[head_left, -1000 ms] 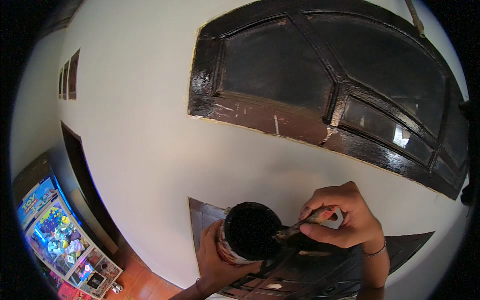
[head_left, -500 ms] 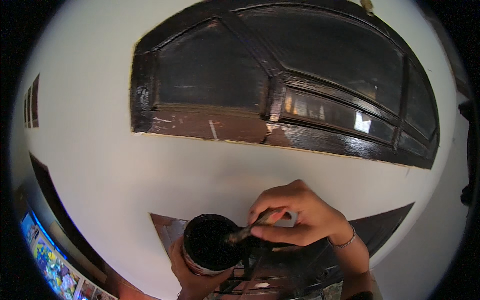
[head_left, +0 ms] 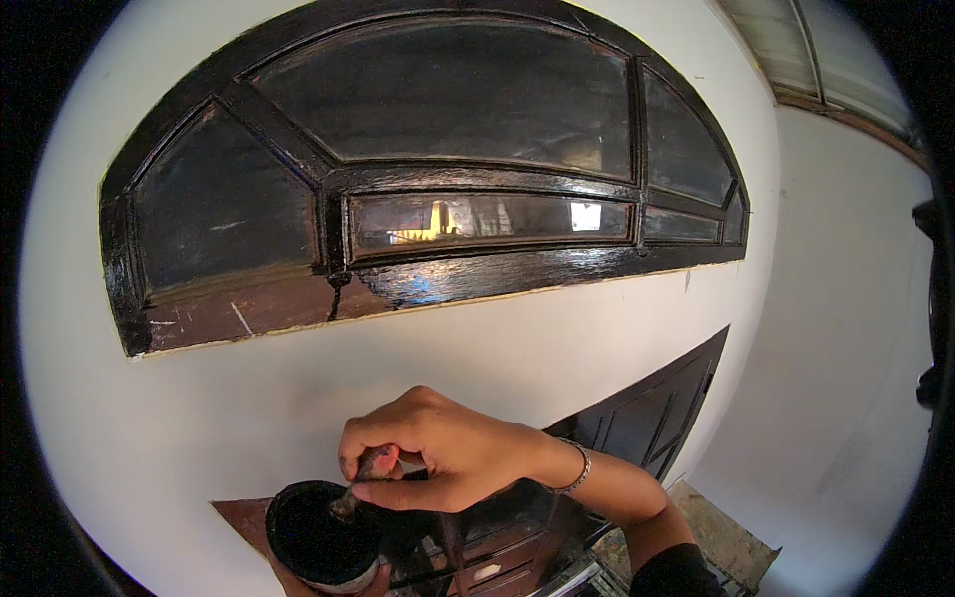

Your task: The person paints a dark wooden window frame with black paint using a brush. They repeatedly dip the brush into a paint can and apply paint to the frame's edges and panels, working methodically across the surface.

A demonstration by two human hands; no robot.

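My right hand [head_left: 438,448] grips a paintbrush [head_left: 376,465] with a red mark on its grimy handle, bristles dipping into an open can of black paint [head_left: 313,527] at the lower left. My left hand [head_left: 284,575] is wrapped round the can from beneath, mostly hidden. Above them is an arched window [head_left: 497,269] with a dark wooden frame, mostly glossy black, but dull brown with pale scuffs along the lower left strip. Behind the can and hands, below the window, stands a dark panelled wooden door [head_left: 676,408], partly brown.
A white wall [head_left: 199,418] surrounds the window and meets another pale wall [head_left: 836,348] at the right. A wood-edged ceiling opening [head_left: 816,70] is at the upper right. A worn board [head_left: 736,547] and metal pieces [head_left: 587,572] lie low at the lower right.
The view has swung right, so the window, can and hands sit further left and the lit claw machine has left the picture. My right hand still has the brush at the can.
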